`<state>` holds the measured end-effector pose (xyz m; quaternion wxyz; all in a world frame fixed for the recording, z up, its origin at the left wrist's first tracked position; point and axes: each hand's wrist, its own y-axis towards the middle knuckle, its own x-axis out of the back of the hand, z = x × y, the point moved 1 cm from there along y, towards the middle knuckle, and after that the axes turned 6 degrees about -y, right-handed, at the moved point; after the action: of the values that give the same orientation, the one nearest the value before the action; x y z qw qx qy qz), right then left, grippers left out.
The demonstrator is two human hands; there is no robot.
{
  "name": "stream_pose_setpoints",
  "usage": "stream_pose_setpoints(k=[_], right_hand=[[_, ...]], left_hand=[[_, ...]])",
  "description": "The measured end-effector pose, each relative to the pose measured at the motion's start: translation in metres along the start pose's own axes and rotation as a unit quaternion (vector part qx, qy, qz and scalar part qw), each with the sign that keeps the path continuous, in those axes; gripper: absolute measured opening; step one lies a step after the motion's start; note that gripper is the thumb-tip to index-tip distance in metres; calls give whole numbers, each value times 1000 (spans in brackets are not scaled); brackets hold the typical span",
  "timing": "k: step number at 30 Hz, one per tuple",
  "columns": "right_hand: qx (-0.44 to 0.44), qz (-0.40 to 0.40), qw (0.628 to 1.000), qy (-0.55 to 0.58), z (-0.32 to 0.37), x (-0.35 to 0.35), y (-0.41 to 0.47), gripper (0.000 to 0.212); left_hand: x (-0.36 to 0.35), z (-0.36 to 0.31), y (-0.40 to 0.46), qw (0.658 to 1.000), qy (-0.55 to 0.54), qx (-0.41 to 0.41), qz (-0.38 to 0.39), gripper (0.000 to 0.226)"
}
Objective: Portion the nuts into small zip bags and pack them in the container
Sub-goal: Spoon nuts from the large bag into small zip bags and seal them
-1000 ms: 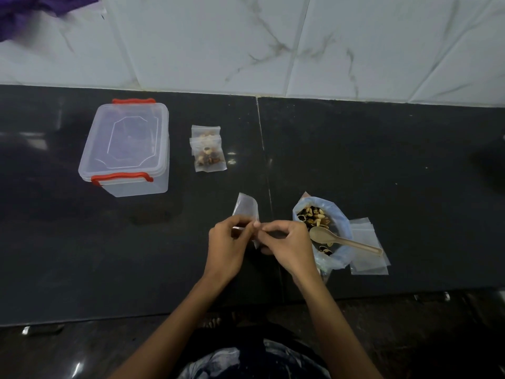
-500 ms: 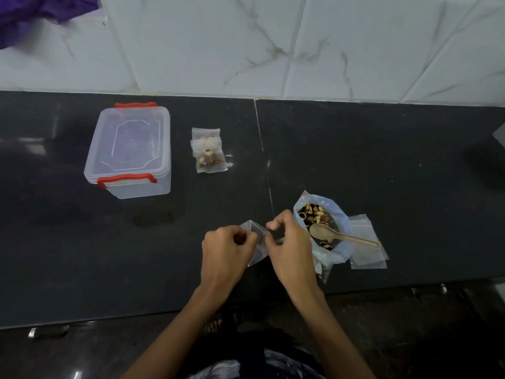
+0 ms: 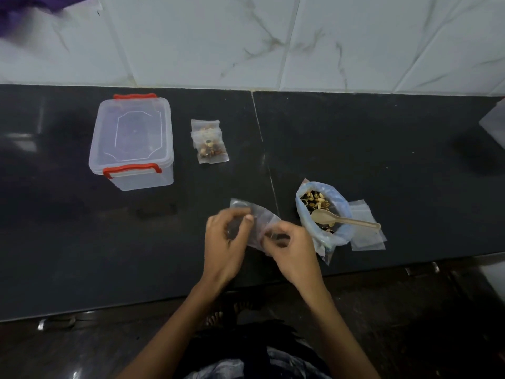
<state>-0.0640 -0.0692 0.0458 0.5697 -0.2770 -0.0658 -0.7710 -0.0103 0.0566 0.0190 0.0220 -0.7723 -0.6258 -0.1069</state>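
I see my left hand (image 3: 226, 242) and right hand (image 3: 289, 247) close together over the dark counter (image 3: 82, 255), fingers curled, each pinching a side of one empty zip bag (image 3: 257, 222); whether its mouth is parted I can't tell. Just right of my right hand sits the nut bag (image 3: 322, 214) with a spoon (image 3: 344, 220) across it, partly covering spare bags (image 3: 366, 236). Farther off, beyond my left hand, lie the filled bags (image 3: 210, 143) and the lidded container (image 3: 132, 140).

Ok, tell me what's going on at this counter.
A person is portioning nuts. Both hands, left hand and right hand, hold an empty small zip bag above the counter. Filled bags lie beside the closed container. The spoon rests in the open nut bag, beside spare bags.
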Motion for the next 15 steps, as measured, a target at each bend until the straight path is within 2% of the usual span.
stream_pose_setpoints(k=[3, 5, 7, 10, 15], right_hand=[[-36, -16, 992, 117, 1, -1, -4, 14], [-49, -26, 987, 149, 2, -2, -6, 21], [-51, -21, 986, 158, 2, -1, -6, 26], [-41, -9, 988, 150, 1, -1, -7, 31], [-39, -13, 988, 149, 1, -1, -8, 33]], left_hand=[[6, 5, 3, 989, -63, 132, -35, 41], [9, 2, 5, 971, -107, 215, -4, 36], [11, 0, 6, 964, -136, 225, 28, 34], [12, -2, 7, 950, -205, 232, 35, 31], [7, 1, 10, 891, -290, 346, 41, 25]])
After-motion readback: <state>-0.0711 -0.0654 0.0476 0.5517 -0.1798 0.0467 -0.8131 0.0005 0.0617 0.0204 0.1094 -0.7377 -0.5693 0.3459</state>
